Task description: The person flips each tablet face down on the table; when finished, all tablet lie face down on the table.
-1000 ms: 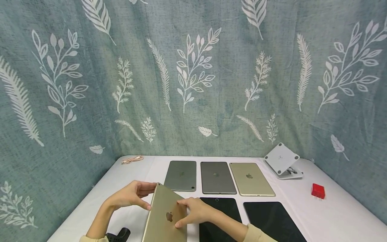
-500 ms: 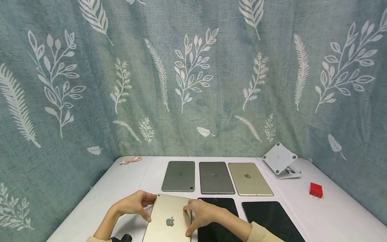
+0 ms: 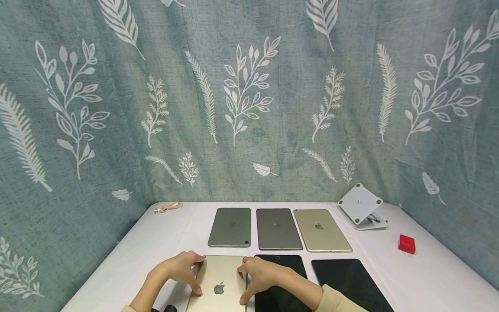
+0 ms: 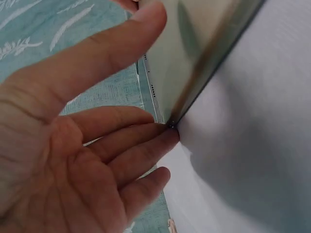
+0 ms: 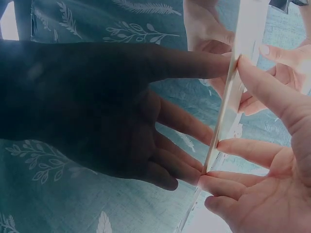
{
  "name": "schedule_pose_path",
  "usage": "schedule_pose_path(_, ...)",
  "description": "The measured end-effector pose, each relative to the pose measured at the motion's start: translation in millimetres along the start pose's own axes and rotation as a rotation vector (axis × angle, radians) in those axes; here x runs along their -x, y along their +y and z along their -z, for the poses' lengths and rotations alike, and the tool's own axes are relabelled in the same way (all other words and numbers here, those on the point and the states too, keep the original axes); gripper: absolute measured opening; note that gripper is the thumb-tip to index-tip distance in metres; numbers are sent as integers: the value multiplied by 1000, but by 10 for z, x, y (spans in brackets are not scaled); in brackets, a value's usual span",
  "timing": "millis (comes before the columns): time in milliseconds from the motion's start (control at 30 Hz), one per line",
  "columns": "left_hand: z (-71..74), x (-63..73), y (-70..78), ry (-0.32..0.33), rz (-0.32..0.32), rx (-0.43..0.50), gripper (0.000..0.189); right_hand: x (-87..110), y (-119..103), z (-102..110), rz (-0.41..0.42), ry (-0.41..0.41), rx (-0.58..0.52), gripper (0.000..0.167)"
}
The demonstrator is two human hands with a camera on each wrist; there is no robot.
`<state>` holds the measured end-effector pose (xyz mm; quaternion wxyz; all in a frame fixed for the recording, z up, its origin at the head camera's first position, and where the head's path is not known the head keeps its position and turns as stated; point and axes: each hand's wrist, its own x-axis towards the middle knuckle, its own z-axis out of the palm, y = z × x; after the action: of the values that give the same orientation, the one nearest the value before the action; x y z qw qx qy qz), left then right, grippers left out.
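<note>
A gold tablet point(image 3: 222, 271) with an apple logo lies back up near the front of the table. My left hand point(image 3: 175, 273) is at its far left corner; in the left wrist view the fingertips point(image 4: 163, 128) touch that corner, with the thumb over the back beside the left edge. Along the right edge, my right hand point(image 3: 263, 277) touches with thumb and spread fingers, as the right wrist view shows on the tablet's thin side point(image 5: 226, 104). Just right of it lies a black-screened tablet point(image 3: 282, 299), partly under my right forearm, its glossy face mirroring the hand.
Farther back lie a green tablet point(image 3: 230, 227), a grey tablet point(image 3: 278, 229) and a gold one point(image 3: 322, 231), all back up. Another black-screened tablet point(image 3: 348, 284) is at right. A white stand point(image 3: 362, 206), red charger point(image 3: 406, 244) and coiled cable point(image 3: 168, 207) sit around the edges.
The gold tablet in my hands was tilted up and turned; it has come down flat and straightened. My left hand has moved down and slightly right, my right hand to the tablet's right edge.
</note>
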<state>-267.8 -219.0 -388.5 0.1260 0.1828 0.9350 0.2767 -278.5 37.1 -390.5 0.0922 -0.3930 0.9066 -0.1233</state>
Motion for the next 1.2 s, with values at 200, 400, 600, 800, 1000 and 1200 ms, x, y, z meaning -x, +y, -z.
schedule_pose_path(200,-44,-30,108,27,59,-105,78,5,19,-3,-15,-13,2,64)
schedule_pose_path(400,-57,-94,243,50,58,-174,62,17,75,12,18,-5,-41,65)
schedule_pose_path(600,-88,-225,546,67,-55,-179,72,84,190,79,0,33,-175,72)
schedule_pose_path(800,-205,-448,962,55,-95,-259,70,286,452,239,-34,68,-276,73)
schedule_pose_path(1000,-407,-668,1214,45,-64,-319,62,560,796,346,-92,107,-385,71)
schedule_pose_path(1200,-581,-767,1212,37,-26,-324,59,714,966,375,-170,150,-381,71)
